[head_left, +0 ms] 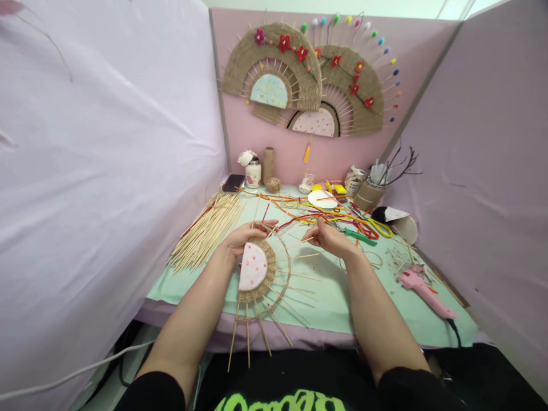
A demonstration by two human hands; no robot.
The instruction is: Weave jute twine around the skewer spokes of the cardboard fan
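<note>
A half-round woven fan (269, 268) with a white, pink-dotted centre is turned on its side, its thin sticks spreading right and down. My left hand (248, 235) grips its upper end, thumb in front and fingers behind. A thin twine ring (290, 271) runs across the sticks, outside the woven band. Beside the stick tips on the right is my right hand (327, 237), its thumb and fingers pinched together. Whatever lies in that pinch is too fine to make out; a stick tip passes close under the fingers.
Bamboo sticks (208, 231) lie piled at left. Coloured pipe cleaners (299, 201), green-handled pliers (362, 237) and a pink glue gun (428, 292) lie behind and right. Twine rolls (268, 164) and jars (253, 173) stand at the back. Finished fans (274, 63) hang on the rear panel.
</note>
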